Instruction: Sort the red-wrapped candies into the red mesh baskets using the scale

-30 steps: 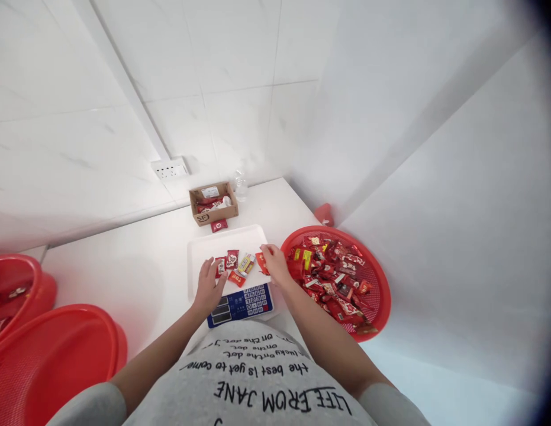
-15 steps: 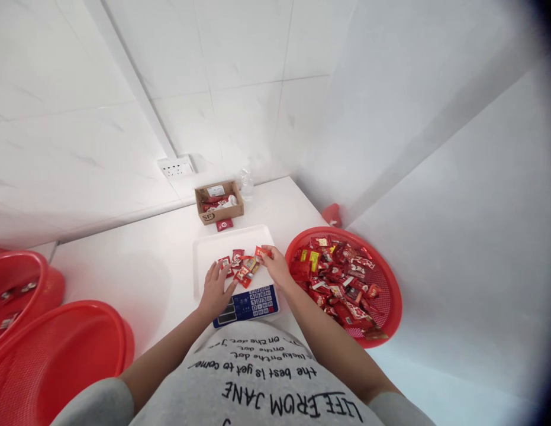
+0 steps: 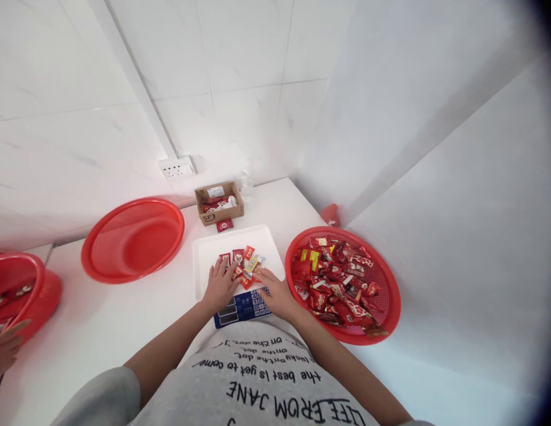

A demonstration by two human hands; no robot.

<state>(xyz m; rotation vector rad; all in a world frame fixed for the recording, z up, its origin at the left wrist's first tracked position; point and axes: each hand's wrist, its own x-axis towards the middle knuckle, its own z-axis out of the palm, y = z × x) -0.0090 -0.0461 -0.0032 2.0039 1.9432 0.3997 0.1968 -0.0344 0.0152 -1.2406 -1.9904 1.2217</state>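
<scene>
A small pile of red, wrapped snack packets (image 3: pixel 250 264) lies on the white tray (image 3: pixel 204 245) of a weighing scale. My left hand (image 3: pixel 221 288) rests at the pile's left side, its fingers spread and touching the packets. From the right, my right hand (image 3: pixel 275 294) reaches over the tray's front edge with fingers stretched against the pile. Neither hand visibly grips a packet. Below the tray, the scale's blue keypad panel (image 3: pixel 242 307) is partly covered by my right hand.
A red basket full of packets (image 3: pixel 393 278) stands right. Behind the scale are a cardboard box (image 3: pixel 207 219), a single packet (image 3: pixel 224 225) and a clear bottle (image 3: pixel 246 184). An empty red basket (image 3: pixel 91 269) sits left, near another red basket (image 3: pixel 47 296) and another person's hand (image 3: pixel 6 352).
My right hand has lowered toward me, and the packet it held now lies in the pile. The empty basket has moved from the lower left to the back. Another person's hand has appeared.
</scene>
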